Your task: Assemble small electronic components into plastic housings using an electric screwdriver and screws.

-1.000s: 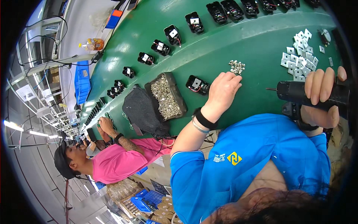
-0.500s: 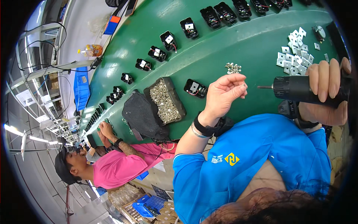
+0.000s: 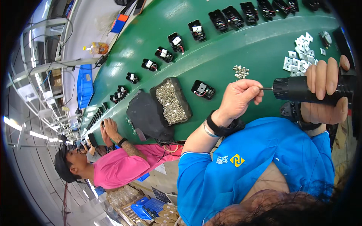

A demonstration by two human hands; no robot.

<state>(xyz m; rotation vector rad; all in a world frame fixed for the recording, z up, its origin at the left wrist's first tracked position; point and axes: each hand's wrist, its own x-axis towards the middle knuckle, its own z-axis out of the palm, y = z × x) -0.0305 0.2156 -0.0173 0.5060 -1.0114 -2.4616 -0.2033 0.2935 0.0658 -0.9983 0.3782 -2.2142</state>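
Observation:
My left hand is closed in a pinch right at the tip of the screwdriver's thin bit. A small screw was between these fingertips a moment ago; the fingers now mostly hide it. In my right hand is a black electric screwdriver, held level with its bit toward the left hand. Beyond the left hand lies a small heap of screws. To its left, a black plastic housing with a pale square plate and red wire sits on the green bench.
A dark tray full of small screws stands left, beside a black mesh bag. Pale square plates are heaped at the right. Several black housings line the far side. A co-worker in pink works at the left.
My left hand has brought its fingertips to the screwdriver bit, closing the gap between them. The right hand stays nearly in place. The view has shifted slightly.

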